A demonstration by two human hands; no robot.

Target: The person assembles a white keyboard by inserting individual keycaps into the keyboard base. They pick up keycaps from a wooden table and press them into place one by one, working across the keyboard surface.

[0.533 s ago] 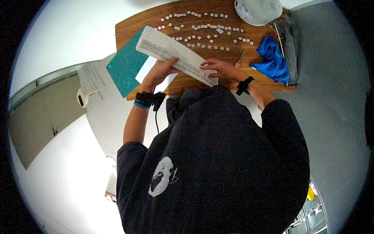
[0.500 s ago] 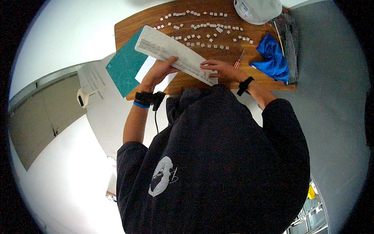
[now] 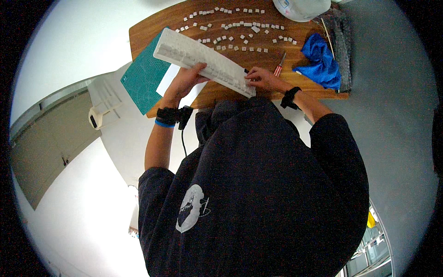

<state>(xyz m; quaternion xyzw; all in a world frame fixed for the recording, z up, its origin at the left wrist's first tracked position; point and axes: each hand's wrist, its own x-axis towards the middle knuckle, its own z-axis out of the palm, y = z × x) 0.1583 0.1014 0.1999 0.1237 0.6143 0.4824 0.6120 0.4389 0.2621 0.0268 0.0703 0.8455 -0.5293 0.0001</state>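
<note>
I hold a white keyboard (image 3: 203,62), stripped of its keycaps, slanted above a wooden table (image 3: 152,32). My left hand (image 3: 184,82), with a blue and black wristband, grips the keyboard's near long edge around the middle. My right hand (image 3: 260,78), with a black watch on the wrist, pinches the keyboard's right end; a small dark item shows at its fingertips, too small to identify. Several loose white keycaps (image 3: 240,37) lie in rows on the table beyond the keyboard.
A green cutting mat (image 3: 143,78) and a white sheet (image 3: 170,76) lie under the keyboard's left part. A red-handled screwdriver (image 3: 279,69), a blue cloth (image 3: 323,64), a dark grey pad (image 3: 342,46) and a pale cap (image 3: 302,7) sit at the table's right.
The keyboard has shifted slightly to the left with both hands still on it. Nothing else on the table has moved.
</note>
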